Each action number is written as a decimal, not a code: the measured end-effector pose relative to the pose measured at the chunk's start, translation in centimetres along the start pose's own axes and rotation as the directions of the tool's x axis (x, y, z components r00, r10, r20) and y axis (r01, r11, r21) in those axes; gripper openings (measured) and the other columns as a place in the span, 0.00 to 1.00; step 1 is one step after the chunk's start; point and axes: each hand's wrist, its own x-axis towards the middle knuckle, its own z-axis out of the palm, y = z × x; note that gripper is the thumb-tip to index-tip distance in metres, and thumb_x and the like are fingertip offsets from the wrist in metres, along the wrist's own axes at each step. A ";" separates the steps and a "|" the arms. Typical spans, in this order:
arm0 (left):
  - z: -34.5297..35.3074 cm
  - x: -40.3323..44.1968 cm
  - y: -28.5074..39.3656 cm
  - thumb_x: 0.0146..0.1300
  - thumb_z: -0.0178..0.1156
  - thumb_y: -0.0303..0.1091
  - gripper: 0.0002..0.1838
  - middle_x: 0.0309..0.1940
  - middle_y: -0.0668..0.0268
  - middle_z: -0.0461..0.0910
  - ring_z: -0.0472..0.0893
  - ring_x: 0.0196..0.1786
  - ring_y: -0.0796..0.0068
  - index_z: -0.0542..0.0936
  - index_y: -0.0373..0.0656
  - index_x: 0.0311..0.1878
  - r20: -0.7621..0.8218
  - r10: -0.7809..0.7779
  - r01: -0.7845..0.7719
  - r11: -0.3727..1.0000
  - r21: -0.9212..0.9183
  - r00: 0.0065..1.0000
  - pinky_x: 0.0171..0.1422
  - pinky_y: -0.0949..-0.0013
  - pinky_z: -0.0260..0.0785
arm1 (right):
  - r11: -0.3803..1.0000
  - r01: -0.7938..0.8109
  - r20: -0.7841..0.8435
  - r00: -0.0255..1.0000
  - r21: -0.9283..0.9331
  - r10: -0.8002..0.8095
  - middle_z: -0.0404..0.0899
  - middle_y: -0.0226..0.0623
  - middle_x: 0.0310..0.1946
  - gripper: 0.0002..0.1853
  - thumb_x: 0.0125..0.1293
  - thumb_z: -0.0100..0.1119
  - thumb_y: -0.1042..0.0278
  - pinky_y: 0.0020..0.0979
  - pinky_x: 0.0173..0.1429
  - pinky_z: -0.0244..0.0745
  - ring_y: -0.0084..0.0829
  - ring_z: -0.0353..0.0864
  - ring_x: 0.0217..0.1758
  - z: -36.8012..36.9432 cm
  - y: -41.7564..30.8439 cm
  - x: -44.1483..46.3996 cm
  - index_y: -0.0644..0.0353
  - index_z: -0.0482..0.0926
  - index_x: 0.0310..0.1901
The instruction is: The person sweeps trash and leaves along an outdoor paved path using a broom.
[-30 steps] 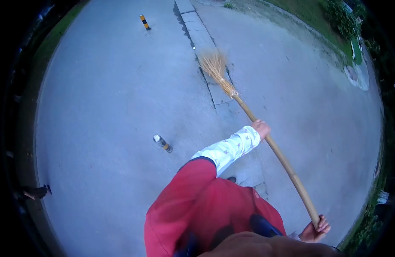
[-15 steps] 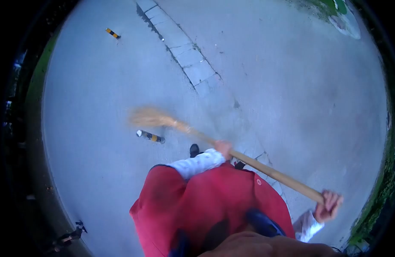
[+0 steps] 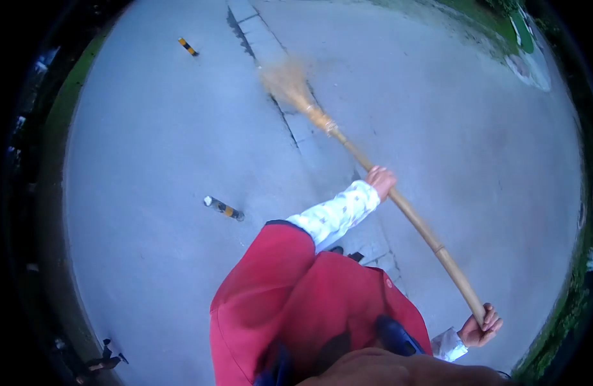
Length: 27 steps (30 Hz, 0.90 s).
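A long broom with straw bristles (image 3: 296,88) and a bamboo handle (image 3: 422,228) slants across the view. Its bristles, blurred by motion, are over a strip of paving slabs at the upper middle. My left hand (image 3: 381,181), in a white patterned sleeve, is closed round the handle partway along it. Around the handle's far end at the lower right is my right hand (image 3: 481,327), its fingers also closed.
A short yellow-and-black post (image 3: 224,208) stands left of my left arm, and a similar post (image 3: 188,47) is farther off. Grass (image 3: 553,347) borders the pavement at right. A person (image 3: 107,359) is at the lower left edge.
Since half a second ago the bristles have swung from beside the near post up and right to the slab strip. My left hand has moved forward and right with the handle; my right hand is lower.
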 end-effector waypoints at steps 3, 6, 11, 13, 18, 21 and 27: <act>-3.3 -5.5 -3.9 0.36 0.60 0.25 0.09 0.29 0.64 0.74 0.73 0.42 0.60 0.75 0.47 0.25 0.001 -0.127 0.127 0.992 0.026 0.992 0.49 0.58 0.62 | 0.978 -0.117 0.028 0.993 0.174 0.114 0.56 0.20 0.15 0.16 0.54 0.59 0.69 0.35 0.55 0.63 0.20 0.60 0.23 -1.4 4.2 1.7 0.49 0.58 0.22; -6.9 -12.5 -11.9 0.36 0.60 0.28 0.06 0.25 0.62 0.75 0.74 0.37 0.56 0.75 0.48 0.22 0.076 -0.344 0.327 0.929 0.172 0.936 0.43 0.55 0.63 | 0.937 -0.318 0.110 0.946 0.143 0.304 0.59 0.23 0.16 0.14 0.54 0.58 0.68 0.39 0.55 0.64 0.22 0.62 0.24 1.8 12.4 2.4 0.50 0.60 0.24; -15.6 -25.7 -26.8 0.36 0.62 0.27 0.12 0.32 0.59 0.78 0.76 0.41 0.55 0.79 0.48 0.30 -0.063 -0.649 0.639 0.722 0.264 0.758 0.48 0.55 0.66 | 0.756 -0.642 0.461 0.713 0.127 0.528 0.65 0.30 0.23 0.09 0.53 0.58 0.70 0.44 0.59 0.60 0.30 0.66 0.33 17.1 28.5 1.6 0.54 0.65 0.28; -19.3 -29.7 -31.8 0.36 0.62 0.25 0.15 0.34 0.59 0.79 0.76 0.44 0.56 0.80 0.49 0.33 -0.011 -0.786 0.746 0.583 0.321 0.618 0.52 0.56 0.67 | 0.693 -0.717 0.560 0.606 0.078 0.565 0.68 0.33 0.25 0.09 0.53 0.58 0.71 0.45 0.62 0.56 0.31 0.68 0.37 23.6 34.3 0.7 0.55 0.66 0.29; -24.1 -32.3 -43.9 0.35 0.62 0.28 0.12 0.32 0.59 0.78 0.76 0.41 0.54 0.79 0.50 0.29 -0.005 -0.809 0.777 0.564 0.279 0.588 0.47 0.56 0.68 | 0.625 -0.777 0.580 0.546 0.081 0.604 0.69 0.35 0.26 0.08 0.54 0.57 0.74 0.47 0.63 0.55 0.34 0.69 0.40 34.7 43.4 -0.5 0.56 0.67 0.29; -24.6 -27.1 -48.1 0.32 0.64 0.30 0.14 0.31 0.59 0.78 0.76 0.40 0.53 0.79 0.48 0.29 0.188 -0.750 0.696 0.660 0.283 0.634 0.47 0.55 0.67 | 0.712 -0.701 0.473 0.637 0.030 0.608 0.68 0.34 0.26 0.09 0.54 0.58 0.71 0.47 0.62 0.57 0.33 0.69 0.39 37.9 42.7 1.7 0.55 0.66 0.29; -20.4 -5.1 -49.8 0.41 0.60 0.30 0.07 0.29 0.59 0.77 0.74 0.41 0.53 0.78 0.48 0.27 0.210 -0.389 0.376 0.921 0.100 0.897 0.48 0.54 0.64 | 0.912 -0.350 0.171 0.906 -0.215 0.388 0.64 0.29 0.23 0.14 0.53 0.61 0.63 0.44 0.60 0.59 0.30 0.66 0.34 40.8 36.0 3.7 0.52 0.62 0.28</act>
